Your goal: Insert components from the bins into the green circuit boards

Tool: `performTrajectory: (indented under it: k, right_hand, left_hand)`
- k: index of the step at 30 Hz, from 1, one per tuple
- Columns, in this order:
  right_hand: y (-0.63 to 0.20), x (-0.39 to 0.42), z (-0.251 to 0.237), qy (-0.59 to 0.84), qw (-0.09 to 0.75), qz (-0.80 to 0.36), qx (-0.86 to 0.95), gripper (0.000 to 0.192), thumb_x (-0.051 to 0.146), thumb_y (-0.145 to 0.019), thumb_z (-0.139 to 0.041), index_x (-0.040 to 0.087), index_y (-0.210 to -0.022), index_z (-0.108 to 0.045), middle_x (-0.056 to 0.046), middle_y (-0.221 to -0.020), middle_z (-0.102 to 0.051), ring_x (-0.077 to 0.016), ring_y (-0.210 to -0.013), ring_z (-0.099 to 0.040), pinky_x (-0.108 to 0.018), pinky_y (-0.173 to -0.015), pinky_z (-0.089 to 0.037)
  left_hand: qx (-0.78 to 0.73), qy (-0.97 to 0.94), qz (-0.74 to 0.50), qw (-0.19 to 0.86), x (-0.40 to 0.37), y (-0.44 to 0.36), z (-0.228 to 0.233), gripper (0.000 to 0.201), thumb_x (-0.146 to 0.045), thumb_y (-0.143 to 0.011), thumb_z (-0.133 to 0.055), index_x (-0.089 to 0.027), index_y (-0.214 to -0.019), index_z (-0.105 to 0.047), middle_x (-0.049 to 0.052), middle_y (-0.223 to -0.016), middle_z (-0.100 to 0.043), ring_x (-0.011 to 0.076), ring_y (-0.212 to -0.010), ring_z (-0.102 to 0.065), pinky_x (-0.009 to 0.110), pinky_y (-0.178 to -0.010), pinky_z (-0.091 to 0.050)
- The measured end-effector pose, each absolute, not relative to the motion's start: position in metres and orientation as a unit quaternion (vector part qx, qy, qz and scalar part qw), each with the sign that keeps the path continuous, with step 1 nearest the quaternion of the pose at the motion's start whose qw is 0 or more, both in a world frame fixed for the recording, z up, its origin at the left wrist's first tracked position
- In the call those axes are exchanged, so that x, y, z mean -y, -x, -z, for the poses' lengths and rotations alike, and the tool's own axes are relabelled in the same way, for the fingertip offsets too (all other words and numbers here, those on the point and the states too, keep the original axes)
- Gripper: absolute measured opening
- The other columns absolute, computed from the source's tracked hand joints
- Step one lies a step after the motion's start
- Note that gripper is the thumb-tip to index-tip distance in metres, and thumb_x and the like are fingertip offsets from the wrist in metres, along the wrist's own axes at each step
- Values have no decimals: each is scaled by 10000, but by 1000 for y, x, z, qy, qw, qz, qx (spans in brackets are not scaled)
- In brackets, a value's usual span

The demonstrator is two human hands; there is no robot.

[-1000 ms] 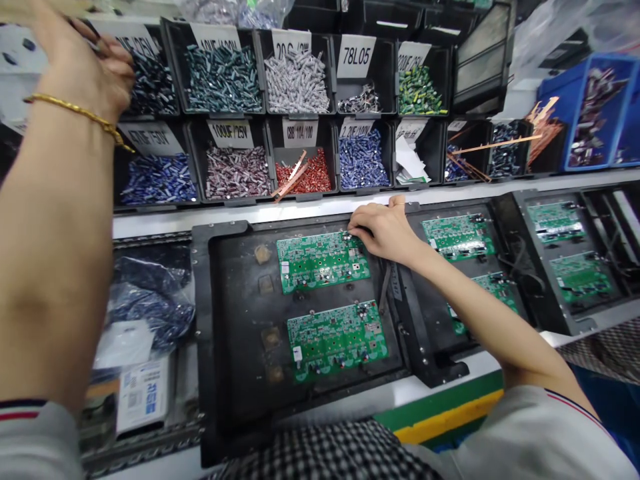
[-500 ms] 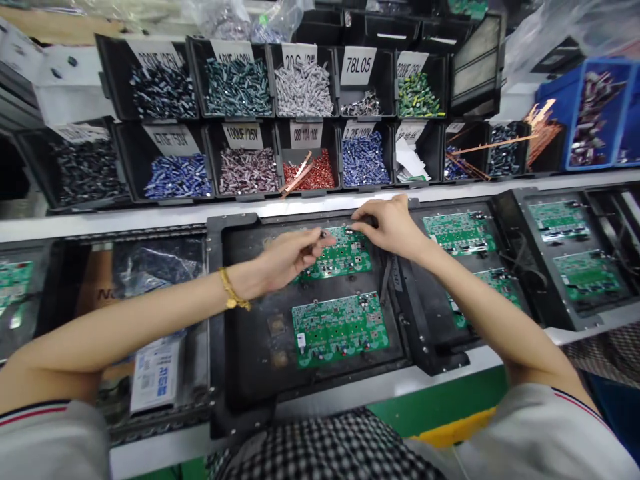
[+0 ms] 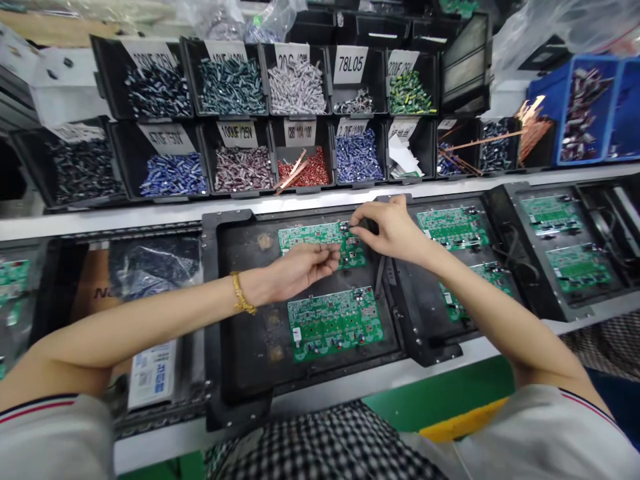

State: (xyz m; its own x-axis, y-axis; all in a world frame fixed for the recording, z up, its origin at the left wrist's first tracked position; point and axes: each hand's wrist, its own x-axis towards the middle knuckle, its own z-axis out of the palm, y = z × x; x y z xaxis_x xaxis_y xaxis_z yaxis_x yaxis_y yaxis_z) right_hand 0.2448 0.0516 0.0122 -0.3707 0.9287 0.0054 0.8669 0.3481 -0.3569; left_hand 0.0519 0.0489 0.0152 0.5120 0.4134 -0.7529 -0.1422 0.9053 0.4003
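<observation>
A black carrier tray [image 3: 240, 300] in front of me holds two green circuit boards. My right hand [image 3: 393, 230] rests at the right end of the upper board [image 3: 313, 237], thumb and forefinger pinched on a small part at the board's top right corner. My left hand [image 3: 300, 270], with a gold bracelet on its wrist, lies palm-up over the upper board's lower edge. Its fingers are curled around small dark components, their tips close to the right hand's. The lower board [image 3: 335, 323] lies untouched below both hands.
Two rows of black bins [image 3: 300, 87] filled with capacitors and other parts stand behind the tray, one labelled 78L05 [image 3: 350, 65]. More carriers with green boards [image 3: 453, 227] sit to the right, and blue crates [image 3: 580, 113] at far right. A plastic bag [image 3: 155, 263] and a labelled packet [image 3: 150, 373] lie at left.
My left hand came down from the top-left bin to the upper board and now sits palm-up beside the right hand. The right hand stayed at the board's right end.
</observation>
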Motion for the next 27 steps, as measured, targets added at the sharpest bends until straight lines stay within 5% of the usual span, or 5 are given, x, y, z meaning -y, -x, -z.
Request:
performTrajectory:
  k: [4, 9, 15, 22, 27]
  right_hand:
    - [-260, -64, 6, 552, 65, -135, 821, 106, 200, -813, -449, 181, -824, -552, -36, -926, -647, -206, -865, -553, -334, -714, -164]
    - [-262, -65, 12, 544, 62, -135, 826, 98, 173, -800, -438, 178, -818, -534, -31, -915, -619, -199, -859, -527, -330, -708, -155]
    - [-261, -64, 12, 542, 49, -114, 832, 118, 162, -809, -415, 176, -826, -531, -32, -911, -610, -195, -837, -512, -337, -712, -156]
    - [-255, -61, 8, 538, 17, -72, 839, 168, 225, -876, -407, 171, -867, -566, -49, -954, -640, -209, -844, -536, -363, -742, -166]
    - [-235, -41, -12, 544, 78, -117, 827, 202, 342, -894, -458, 188, -928, -584, -32, -948, -666, -181, -796, -555, -352, -758, -191]
  left_hand:
    - [-452, -185, -133, 863, -47, -49, -9, 192, -56, -916, -450, -51, -841, -626, 104, -846, -657, 51, -569, -516, 163, -575, -442]
    - [-430, -197, -177, 863, -51, -48, -1, 212, -195, -907, -541, -57, -777, -636, -9, -632, -491, 14, -466, -360, 126, -420, -269]
    - [-406, -208, -200, 867, -52, -46, 2, 164, -61, -884, -517, -60, -963, -661, 23, -747, -549, 32, -542, -444, 136, -508, -358]
    - [-417, -181, -185, 871, -55, -45, 5, 199, -144, -917, -498, -34, -813, -626, 27, -706, -529, 21, -498, -416, 122, -439, -302]
    - [-426, -186, -198, 863, -46, -50, 2, 246, -135, -923, -474, -66, -711, -579, 5, -631, -489, 19, -468, -382, 128, -427, -276]
